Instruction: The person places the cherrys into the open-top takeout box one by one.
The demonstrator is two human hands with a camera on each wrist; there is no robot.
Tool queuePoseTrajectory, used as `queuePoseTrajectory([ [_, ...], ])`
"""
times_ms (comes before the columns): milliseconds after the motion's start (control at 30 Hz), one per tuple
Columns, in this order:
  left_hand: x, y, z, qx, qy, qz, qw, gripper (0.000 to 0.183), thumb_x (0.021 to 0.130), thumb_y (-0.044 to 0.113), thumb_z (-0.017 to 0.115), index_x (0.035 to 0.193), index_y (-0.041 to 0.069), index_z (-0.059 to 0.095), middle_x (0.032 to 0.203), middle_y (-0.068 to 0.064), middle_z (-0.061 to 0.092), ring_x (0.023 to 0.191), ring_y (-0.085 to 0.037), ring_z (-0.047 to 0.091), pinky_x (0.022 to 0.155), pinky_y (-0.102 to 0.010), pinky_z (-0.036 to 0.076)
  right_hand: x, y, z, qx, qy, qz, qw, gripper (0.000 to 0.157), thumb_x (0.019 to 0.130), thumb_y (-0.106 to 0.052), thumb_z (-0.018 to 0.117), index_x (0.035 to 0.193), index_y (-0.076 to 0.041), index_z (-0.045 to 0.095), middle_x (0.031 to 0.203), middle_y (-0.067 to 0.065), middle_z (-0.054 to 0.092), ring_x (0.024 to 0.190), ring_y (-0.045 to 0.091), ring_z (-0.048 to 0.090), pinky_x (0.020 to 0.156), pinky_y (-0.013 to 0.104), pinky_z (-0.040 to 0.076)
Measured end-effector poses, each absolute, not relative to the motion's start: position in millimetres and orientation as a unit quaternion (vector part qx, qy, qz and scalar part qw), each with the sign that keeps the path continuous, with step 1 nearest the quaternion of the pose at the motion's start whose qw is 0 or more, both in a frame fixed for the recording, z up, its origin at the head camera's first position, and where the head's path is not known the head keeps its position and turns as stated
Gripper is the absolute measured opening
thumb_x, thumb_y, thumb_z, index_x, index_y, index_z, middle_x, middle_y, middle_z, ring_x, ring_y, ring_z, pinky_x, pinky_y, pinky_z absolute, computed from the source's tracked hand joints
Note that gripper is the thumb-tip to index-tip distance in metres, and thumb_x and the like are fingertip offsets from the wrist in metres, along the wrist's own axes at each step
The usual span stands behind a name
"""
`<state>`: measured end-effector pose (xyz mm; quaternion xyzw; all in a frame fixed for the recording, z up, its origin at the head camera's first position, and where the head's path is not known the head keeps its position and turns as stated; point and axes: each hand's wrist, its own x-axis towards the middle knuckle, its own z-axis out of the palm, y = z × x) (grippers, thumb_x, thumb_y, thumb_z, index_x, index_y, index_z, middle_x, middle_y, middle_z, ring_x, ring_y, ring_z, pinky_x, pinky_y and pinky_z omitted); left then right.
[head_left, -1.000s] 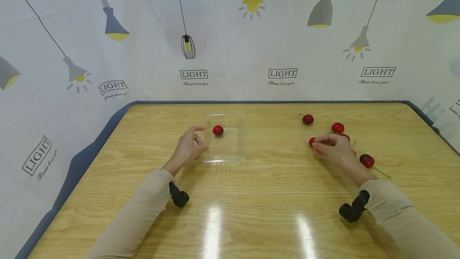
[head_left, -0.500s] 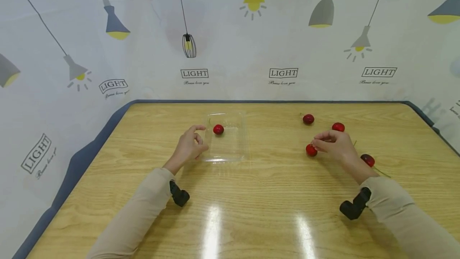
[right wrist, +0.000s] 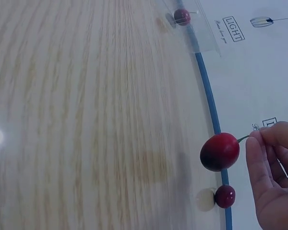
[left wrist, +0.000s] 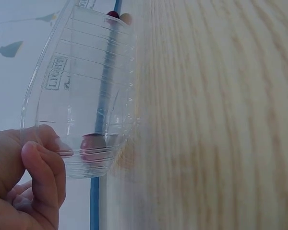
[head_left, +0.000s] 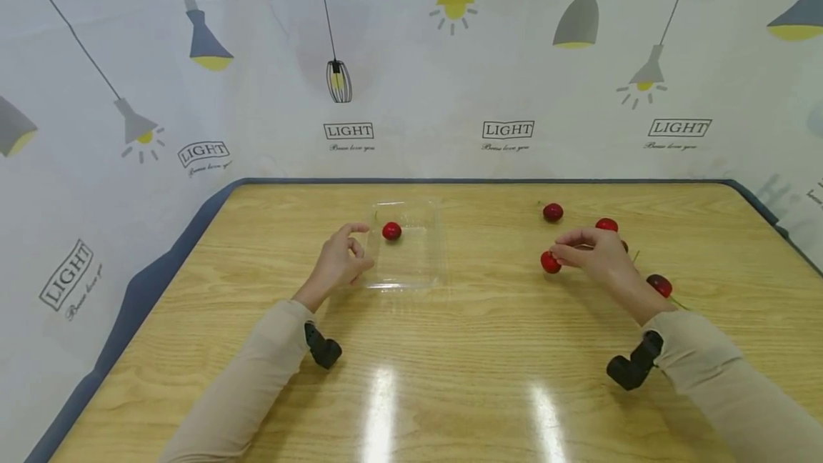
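A clear plastic box stands left of the table's middle with one red cherry inside. My left hand holds the left side of the box; in the left wrist view, thumb and fingers are at its rim. Farther right, my right hand pinches a cherry by its green stem, between thumb and index finger. The fruit hangs just below the fingertips, red with a dark underside.
More cherries lie on the wooden table: a dark one at the back, a red one behind my right hand, and a stemmed one by the right wrist. Another is mostly hidden by that hand. A printed backdrop rises behind.
My right hand has drawn the cherry away from the others, a little to the left, and it now hangs from its stem. The left hand and the box have stayed put.
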<state>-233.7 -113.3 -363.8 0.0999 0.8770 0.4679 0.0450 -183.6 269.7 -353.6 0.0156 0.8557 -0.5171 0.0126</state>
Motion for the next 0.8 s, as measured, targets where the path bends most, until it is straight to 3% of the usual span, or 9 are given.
queuePoseTrajectory([
  [333,-232,-115,-364,0.096,0.880,0.462,0.050,0.055,0.075,-0.004,0.058,0.126,0.001,0.038,0.064,-0.004,0.045,0.039,-0.011,0.039,0.040,-0.023,0.034,-184,255,-345,-0.009,0.846,-0.533,0.025,0.037,0.082,-0.023,0.062,0.103,0.006,0.054,0.086,0.000,0.062,0.075,0.005,0.061,0.076,0.034,0.049],
  [600,-230,-115,-362,0.100,0.881,0.460,0.043,0.055,0.075,-0.005,0.058,0.126,0.001,0.038,0.063,-0.004,0.045,0.037,-0.011,0.039,0.040,-0.023,0.034,-181,241,-337,-0.037,0.855,-0.517,0.024,0.037,0.083,-0.025,0.061,0.102,0.006,0.056,0.094,0.009,0.063,0.077,0.005,0.061,0.075,0.028,0.049],
  [800,-231,-115,-361,0.105,0.882,0.457,0.046,0.055,0.074,-0.005,0.058,0.126,0.001,0.038,0.064,-0.005,0.046,0.038,-0.011,0.040,0.040,-0.023,0.035,-182,234,-330,-0.060,0.858,-0.509,0.014,0.033,0.083,-0.026,0.060,0.099,0.003,0.056,0.091,0.010,0.062,0.077,0.008,0.061,0.075,0.031,0.049],
])
